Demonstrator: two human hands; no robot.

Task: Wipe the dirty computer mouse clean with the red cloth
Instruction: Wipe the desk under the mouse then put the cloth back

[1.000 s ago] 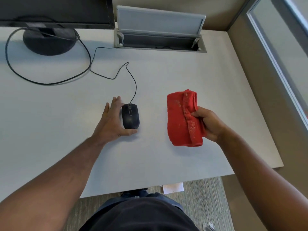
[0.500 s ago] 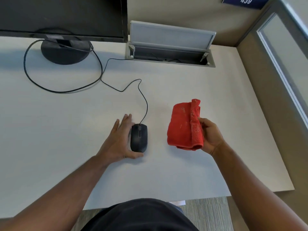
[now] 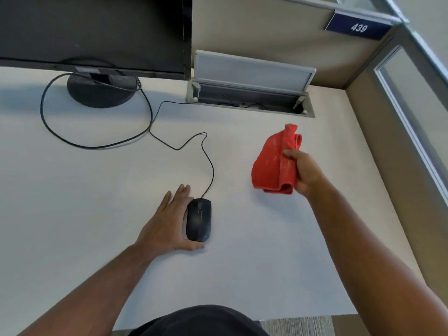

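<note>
A black wired computer mouse [image 3: 198, 220] lies on the white desk [image 3: 72, 202], its thin cable running back toward the monitor. My left hand [image 3: 167, 226] rests flat beside it, fingers along its left side and thumb curled under its near end, steadying it. To the right, my right hand [image 3: 304, 174] grips the folded red cloth [image 3: 274, 163] and holds it lifted off the desk, well apart from the mouse.
A black monitor [image 3: 97, 32] on a round stand [image 3: 100, 93] is at the back left, with a looped cable [image 3: 97, 146] on the desk. An open grey cable hatch [image 3: 252, 93] sits at the back centre. Partition walls bound the desk at back and right.
My right hand has lifted the red cloth off the desk, so it now hangs bunched. My left hand stays at the mouse. The view has tilted upward.
</note>
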